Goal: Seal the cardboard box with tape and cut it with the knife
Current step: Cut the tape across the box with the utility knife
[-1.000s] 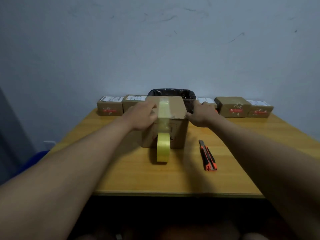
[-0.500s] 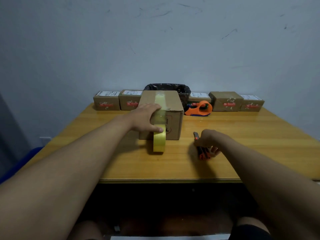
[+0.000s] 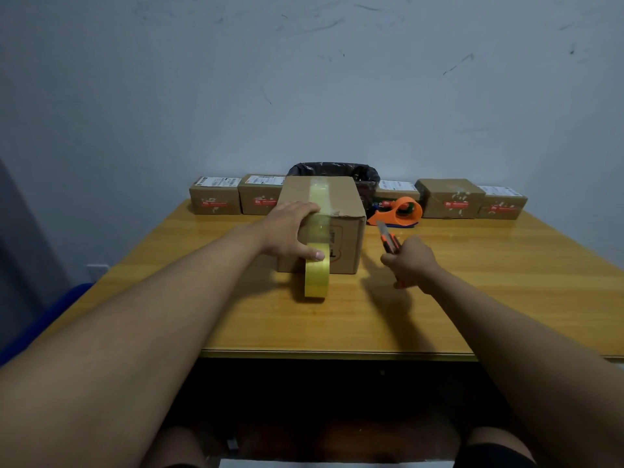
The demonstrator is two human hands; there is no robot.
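Observation:
A brown cardboard box [image 3: 344, 211] stands mid-table with a strip of yellowish tape [image 3: 319, 194] running over its top and down its front face. The tape leads to a yellow tape roll [image 3: 316, 274] standing on edge against the box front. My left hand [image 3: 290, 231] presses on the box's front left top edge, thumb resting on the roll. My right hand [image 3: 410, 261] is to the right of the box, closed around an orange and black utility knife [image 3: 388, 238] whose blade points up and away toward the box.
Several small labelled cardboard boxes [image 3: 215, 197] line the back edge of the wooden table [image 3: 489, 282]. A black bin bag [image 3: 363, 175] sits behind the main box, and an orange tape dispenser [image 3: 400, 211] lies at its right.
My right hand left the box top, dropped to the knife lying on the table, picked it up and raised it toward the box. My left hand slid down the front with its thumb on the roll.

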